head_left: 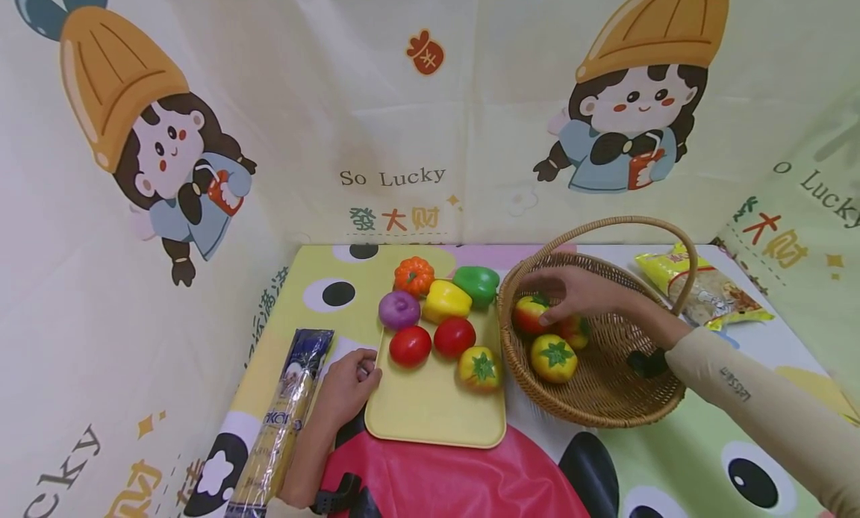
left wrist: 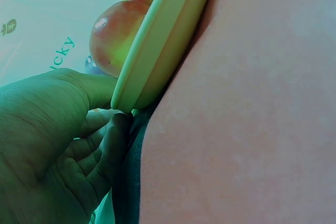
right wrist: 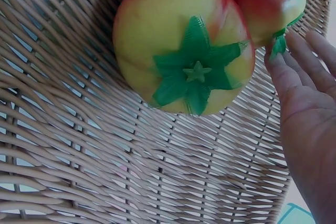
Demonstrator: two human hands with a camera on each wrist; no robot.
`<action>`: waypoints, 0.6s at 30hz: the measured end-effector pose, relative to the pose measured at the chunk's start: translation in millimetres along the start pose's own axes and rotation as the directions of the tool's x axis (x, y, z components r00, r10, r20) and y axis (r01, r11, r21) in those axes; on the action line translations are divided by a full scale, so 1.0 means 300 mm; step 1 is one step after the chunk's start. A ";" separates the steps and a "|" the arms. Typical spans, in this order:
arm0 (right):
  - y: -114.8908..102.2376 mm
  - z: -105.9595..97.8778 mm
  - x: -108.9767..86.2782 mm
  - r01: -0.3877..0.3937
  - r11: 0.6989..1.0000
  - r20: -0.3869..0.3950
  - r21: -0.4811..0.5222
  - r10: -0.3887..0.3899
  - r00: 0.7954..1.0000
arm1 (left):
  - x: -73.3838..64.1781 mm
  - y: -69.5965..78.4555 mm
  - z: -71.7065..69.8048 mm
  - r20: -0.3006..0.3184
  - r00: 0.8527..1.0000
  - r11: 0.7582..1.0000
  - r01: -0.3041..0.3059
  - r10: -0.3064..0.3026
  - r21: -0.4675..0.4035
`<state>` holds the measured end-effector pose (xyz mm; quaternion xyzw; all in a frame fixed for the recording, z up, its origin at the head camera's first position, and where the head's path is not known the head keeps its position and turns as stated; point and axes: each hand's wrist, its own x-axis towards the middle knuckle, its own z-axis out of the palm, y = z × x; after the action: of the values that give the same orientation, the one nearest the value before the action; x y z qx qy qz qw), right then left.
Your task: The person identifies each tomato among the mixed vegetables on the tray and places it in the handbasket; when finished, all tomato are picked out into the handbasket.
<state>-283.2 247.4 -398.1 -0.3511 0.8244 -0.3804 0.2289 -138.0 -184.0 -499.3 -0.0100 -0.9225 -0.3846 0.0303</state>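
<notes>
My right hand [head_left: 581,290] reaches into the wicker basket [head_left: 598,417], thumb and fingers around a red-and-yellow tomato [head_left: 527,316] by the left wall. Its green leaves show at my fingertips [right wrist: 278,64] in the right wrist view. Beside it sit a yellow tomato [head_left: 554,359] with a star-shaped green top and another red-yellow one [head_left: 574,330]. At the yellow tray [head_left: 437,421], my left hand [head_left: 346,387] pinches the left edge, thumb on the rim and fingers below. The tray carries two red tomatoes [head_left: 410,347], a yellow-red tomato [head_left: 480,368] and a yellow pepper [head_left: 447,301].
Along the tray's far end are a purple onion [head_left: 399,310], a small orange pumpkin [head_left: 413,277] and a green pepper [head_left: 476,286]. A long pasta packet [head_left: 282,421] lies left of my left arm. Behind the basket's right side is a yellow-and-clear food bag [head_left: 712,290]. The basket's handle [head_left: 621,221] arches over my right arm.
</notes>
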 end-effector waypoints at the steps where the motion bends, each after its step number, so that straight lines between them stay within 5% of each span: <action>1: -0.002 -0.001 -0.001 -0.004 1.000 -0.001 0.002 0.004 1.000 | 0.000 0.001 -0.001 0.002 1.000 1.000 0.001 -0.001 -0.001; 18: 0.008 0.000 -0.012 -0.001 1.000 -0.017 -0.013 0.001 1.000 | -0.003 0.004 0.000 -0.005 1.000 1.000 0.000 0.000 0.012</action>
<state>-281.9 251.3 -399.5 -0.3490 0.8289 -0.3780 0.2197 -137.1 -183.3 -498.4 -0.0088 -0.9246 -0.3793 0.0328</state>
